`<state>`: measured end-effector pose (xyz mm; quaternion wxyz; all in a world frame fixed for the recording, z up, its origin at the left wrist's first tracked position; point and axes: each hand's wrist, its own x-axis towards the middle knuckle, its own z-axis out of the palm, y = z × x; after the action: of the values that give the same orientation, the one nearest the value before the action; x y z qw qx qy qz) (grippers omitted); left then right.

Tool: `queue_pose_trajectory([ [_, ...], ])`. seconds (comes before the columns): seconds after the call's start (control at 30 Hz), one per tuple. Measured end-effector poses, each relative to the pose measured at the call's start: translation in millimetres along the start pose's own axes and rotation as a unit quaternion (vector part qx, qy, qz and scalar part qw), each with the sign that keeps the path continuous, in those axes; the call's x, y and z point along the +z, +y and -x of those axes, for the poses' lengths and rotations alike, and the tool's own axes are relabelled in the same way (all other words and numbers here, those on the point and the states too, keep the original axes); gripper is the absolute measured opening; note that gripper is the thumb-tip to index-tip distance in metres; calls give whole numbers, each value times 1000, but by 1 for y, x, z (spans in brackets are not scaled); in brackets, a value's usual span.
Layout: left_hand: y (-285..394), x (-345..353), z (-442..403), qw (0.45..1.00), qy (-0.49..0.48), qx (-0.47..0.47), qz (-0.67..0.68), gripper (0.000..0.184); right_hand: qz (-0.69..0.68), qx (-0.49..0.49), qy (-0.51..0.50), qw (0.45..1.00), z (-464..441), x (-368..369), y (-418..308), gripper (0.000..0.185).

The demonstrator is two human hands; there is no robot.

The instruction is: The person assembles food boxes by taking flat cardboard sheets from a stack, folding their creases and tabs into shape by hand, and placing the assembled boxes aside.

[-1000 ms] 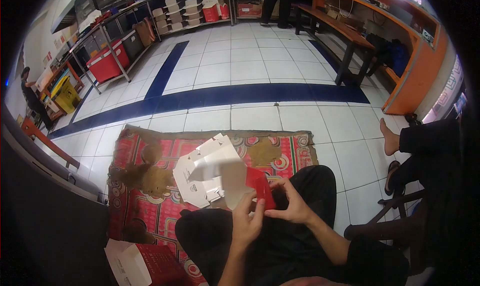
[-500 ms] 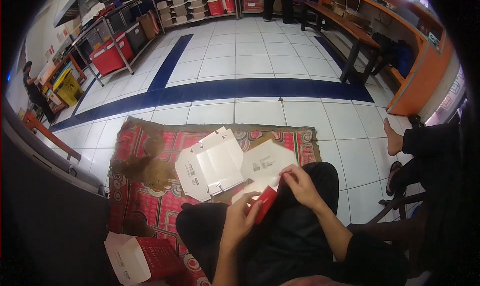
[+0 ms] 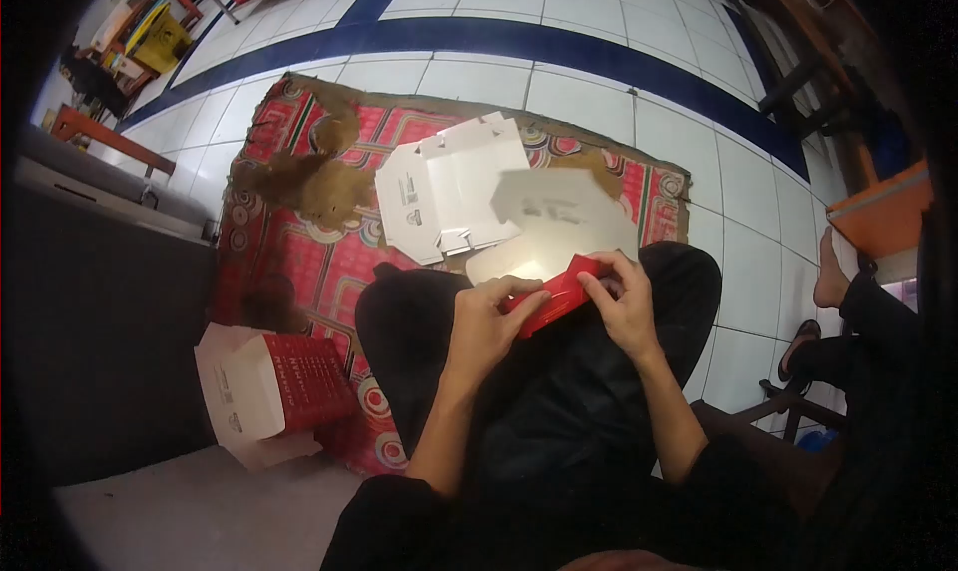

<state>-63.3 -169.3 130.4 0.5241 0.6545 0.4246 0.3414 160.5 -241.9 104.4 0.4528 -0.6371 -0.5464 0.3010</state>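
Note:
A partly folded cardboard food box [image 3: 561,299] with a red outside and a white inside rests over my lap. My left hand [image 3: 484,323] pinches the left end of its red edge panel, thumb on the near face. At the panel's other end my right hand [image 3: 621,306] grips a folded corner between thumb and fingers. The box's pale printed flap [image 3: 564,204] stretches away from me, blurred. Just beyond and left of it lie flat white box blanks [image 3: 459,177], printed side flap to the left.
I sit on a worn red patterned mat [image 3: 299,142] over white floor tiles [image 3: 574,97]. A folded red box [image 3: 317,379] stands at lower left beside a dark cabinet [image 3: 120,301]. At right are another person's bare foot [image 3: 830,272] and a dark wooden stool [image 3: 788,406].
My view has tilted down. My right hand has moved from the white flap's edge onto the right end of the red panel, which now lies stretched between both hands.

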Motion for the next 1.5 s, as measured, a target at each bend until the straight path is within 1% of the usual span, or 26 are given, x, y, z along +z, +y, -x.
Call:
queue_pose_trajectory([
  [0.03,1,0,0,1000,1,19,-23,21,-30,22,80,996,3,7,3,29],
  [0.1,-2,-2,-2,998,6,29,-49,20,37,4,65,997,6,13,-5,30],
  [0.17,-8,-5,-4,993,0,91,-71,18,31,-8,24,999,7,12,5,30],
  [0.23,-9,-6,-4,996,-5,60,-62,18,53,-4,13,999,6,7,13,29],
  [0.3,-11,-6,-6,989,-3,119,-86,18,-11,30,-39,999,6,1,8,29],
  [0.37,-11,-5,-7,991,-13,105,-78,17,-18,51,-65,996,7,-1,1,30],
  [0.47,-11,-1,-9,985,-28,145,-93,15,-21,22,-128,991,5,-2,-5,42],
  [0.53,-8,-1,-10,992,-34,103,-62,28,11,-38,-135,990,4,0,-26,60],
  [0.57,-7,0,-11,992,-35,100,-62,28,10,-36,-136,990,5,0,-16,60],
  [0.63,-4,2,-16,979,37,196,-45,52,123,-118,-49,984,5,2,2,75],
  [0.67,-7,-2,-17,979,53,193,-25,70,73,-85,-17,994,8,-1,9,71],
  [0.7,-9,-7,-18,968,115,216,-57,80,62,-112,14,992,7,-5,10,68],
  [0.77,-17,-7,-24,961,232,116,96,82,13,-93,63,994,21,-6,30,66],
  [0.8,-15,-11,-25,961,233,116,94,82,10,-119,91,989,22,-5,24,63],
  [0.83,-12,-17,-25,940,180,26,287,75,9,-120,90,989,24,-5,22,63],
  [0.9,-12,-21,-24,874,124,-64,466,69,33,-192,77,978,27,-4,21,57],
  [0.97,-16,-21,-22,824,1,-41,564,83,-23,-140,69,988,26,0,24,63],
  [1.0,-14,-21,-20,810,9,-48,585,88,-74,-84,65,992,25,3,22,70],
  [1.03,-18,-20,-20,811,11,-47,584,88,-67,-78,63,993,20,3,19,76],
  [1.1,-21,-14,-26,867,52,12,496,88,-53,-67,59,995,10,3,12,89],
  [1.17,-14,-16,-31,884,97,62,454,87,-246,56,73,965,2,0,1,87],
  [1.23,-22,-36,-34,920,222,98,307,77,-197,81,78,974,4,-3,17,83],
  [1.3,-23,-73,-43,906,305,133,261,90,-109,88,43,989,6,-5,36,79],
  [1.37,-58,-136,-57,903,397,144,76,105,-94,101,41,990,6,-6,37,74],
  [1.47,-73,-182,-60,890,438,82,98,111,-59,77,40,994,3,0,33,66],
  [1.5,-80,-191,-55,891,435,85,94,111,-47,70,43,995,2,1,38,54],
])
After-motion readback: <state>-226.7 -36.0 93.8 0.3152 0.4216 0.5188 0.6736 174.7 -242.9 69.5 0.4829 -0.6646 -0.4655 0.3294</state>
